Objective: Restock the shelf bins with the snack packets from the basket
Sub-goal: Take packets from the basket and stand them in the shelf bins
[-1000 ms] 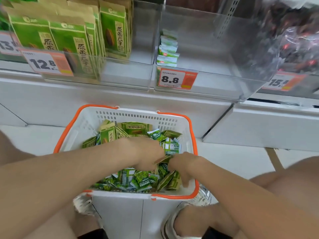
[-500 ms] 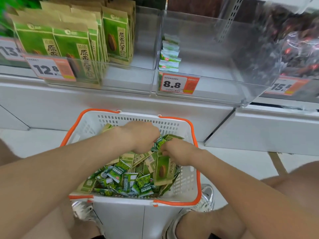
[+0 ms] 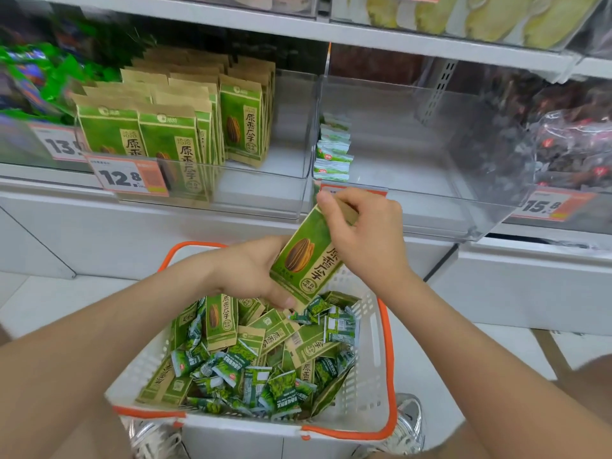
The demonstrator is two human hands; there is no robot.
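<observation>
Above the basket (image 3: 390, 392), the left hand (image 3: 251, 270) grips the bottom and the right hand (image 3: 364, 233) pinches the top of a seed packet (image 3: 308, 256), seemingly light, stiffish paper best held by its edges, below its matching bin (image 3: 265, 193).

A single wide-angle view from the person's head looks forward and down. The basket (image 3: 385, 329) lies close beneath the lens, low and central. Both forearms run in from the lower corners to the left hand (image 3: 251, 273) and right hand (image 3: 364, 240) at mid-frame. The shelf (image 3: 430, 41) fills the upper half, near and almost face-on. Shoes (image 3: 409, 422) show at the bottom edge.
</observation>
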